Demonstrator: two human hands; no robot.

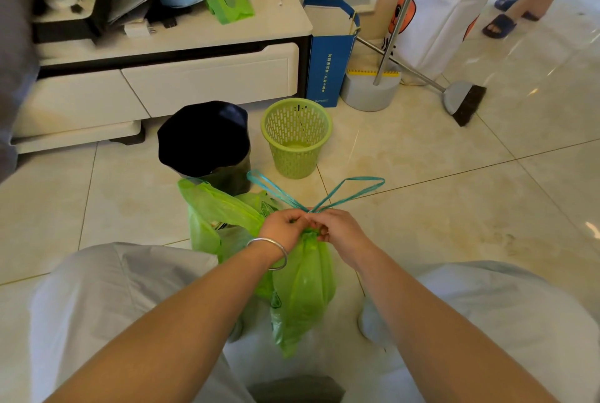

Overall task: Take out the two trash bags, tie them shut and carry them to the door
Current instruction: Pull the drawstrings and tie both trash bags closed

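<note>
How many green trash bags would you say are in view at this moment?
2. One green bag hangs in front, its neck gripped by the left hand and right hand; the other green bag sits on the floor behind it, left. Others may be hidden.

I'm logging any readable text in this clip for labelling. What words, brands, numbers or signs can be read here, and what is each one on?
Blue paper bag: a vertical column of light Chinese characters on its front, too small and blurred to read reliably; a tiny line near its bottom edge is also illegible.
Green trash bag: a dark green printed emblem, not readable.
White laundry bag: a cartoon print only, with partial black marks beside the pole, unreadable.
Nothing else carries legible text.
</note>
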